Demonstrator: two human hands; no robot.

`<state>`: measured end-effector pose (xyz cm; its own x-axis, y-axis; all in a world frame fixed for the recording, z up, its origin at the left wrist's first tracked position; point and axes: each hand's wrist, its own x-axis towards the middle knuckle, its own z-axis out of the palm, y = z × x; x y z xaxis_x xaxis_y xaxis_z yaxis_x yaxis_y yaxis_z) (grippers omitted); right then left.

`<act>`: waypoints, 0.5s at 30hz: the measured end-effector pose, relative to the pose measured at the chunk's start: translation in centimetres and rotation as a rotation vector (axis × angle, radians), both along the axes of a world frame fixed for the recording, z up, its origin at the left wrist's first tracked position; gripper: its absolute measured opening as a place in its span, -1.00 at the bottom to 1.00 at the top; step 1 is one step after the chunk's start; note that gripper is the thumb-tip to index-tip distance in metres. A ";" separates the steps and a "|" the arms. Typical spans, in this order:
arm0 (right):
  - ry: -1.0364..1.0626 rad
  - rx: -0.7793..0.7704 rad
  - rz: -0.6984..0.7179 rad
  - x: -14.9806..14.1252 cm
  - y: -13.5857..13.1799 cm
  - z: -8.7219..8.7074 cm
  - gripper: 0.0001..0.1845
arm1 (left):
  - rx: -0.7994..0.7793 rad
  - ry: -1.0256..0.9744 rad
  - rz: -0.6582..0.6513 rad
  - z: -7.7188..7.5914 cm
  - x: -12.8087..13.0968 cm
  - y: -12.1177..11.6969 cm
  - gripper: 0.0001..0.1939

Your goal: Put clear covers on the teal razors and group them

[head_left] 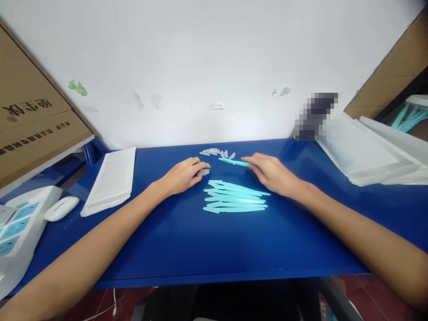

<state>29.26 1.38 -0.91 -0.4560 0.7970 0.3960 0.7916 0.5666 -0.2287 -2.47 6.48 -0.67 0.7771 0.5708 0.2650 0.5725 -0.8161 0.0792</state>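
My right hand pinches the handle end of a slim turquoise eyebrow razor, its other end pointing left. My left hand has its fingers closed at a small translucent blade cap, partly hidden by the fingertips. Between the forearms, several more turquoise razors lie side by side in a row on the blue table. Just beyond the hands, several loose translucent caps are scattered near the wall.
To the left are a white flat packet, a white earbud case, a power strip and a cardboard box. Clear plastic bags lie at the right, near another cardboard box. A white wall stands behind.
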 end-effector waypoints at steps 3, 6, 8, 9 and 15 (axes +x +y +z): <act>-0.022 -0.005 -0.004 0.1 0.0 0.0 -0.53 | -0.032 0.032 -0.007 0.3 0.0 -0.1 -0.62; -0.018 -0.026 -0.039 0.2 -0.1 0.0 -0.54 | -0.045 0.046 -0.028 0.6 0.0 -0.3 -0.64; -0.016 -0.039 -0.060 0.2 -0.1 0.1 -0.55 | -0.061 0.050 -0.051 0.8 0.0 -0.4 -0.66; -0.018 -0.044 -0.071 0.2 -0.1 0.1 -0.56 | -0.072 0.048 -0.056 0.9 0.0 -0.5 -0.67; -0.079 -0.076 -0.126 0.0 -0.3 0.5 -0.63 | -0.200 -0.062 -0.055 0.6 -0.4 -0.4 -0.77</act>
